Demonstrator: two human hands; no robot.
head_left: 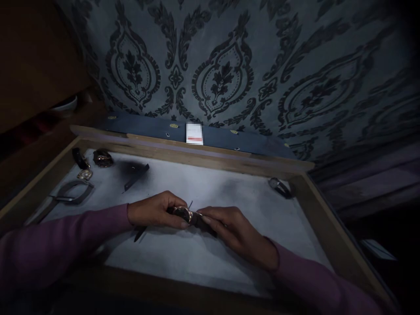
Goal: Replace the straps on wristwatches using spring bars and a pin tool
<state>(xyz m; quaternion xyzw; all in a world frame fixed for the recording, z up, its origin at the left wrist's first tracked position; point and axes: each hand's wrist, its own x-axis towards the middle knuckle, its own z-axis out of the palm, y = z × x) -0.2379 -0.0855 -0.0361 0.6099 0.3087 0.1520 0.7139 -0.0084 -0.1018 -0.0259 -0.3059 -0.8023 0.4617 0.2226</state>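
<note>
A wristwatch (182,214) with a dark dial and a gold-toned case is gripped by my left hand (160,211), thumb at its lower edge. One dark strap piece (140,233) hangs out below that hand. Another dark strap (206,225) runs from the case's right side beneath my right hand (234,227). The fingers of my right hand are closed around a thin metal tool (198,214), its tip at the joint of case and strap. Most of the tool is hidden, so its exact kind is unclear.
White sheeting (229,267) lines a shallow wooden tray (190,151). At its left lie a gold-faced watch (84,174), a dark watch (103,158), a grey looped strap (76,192) and a dark strip (136,177). Another watch (279,187) sits at the far right corner.
</note>
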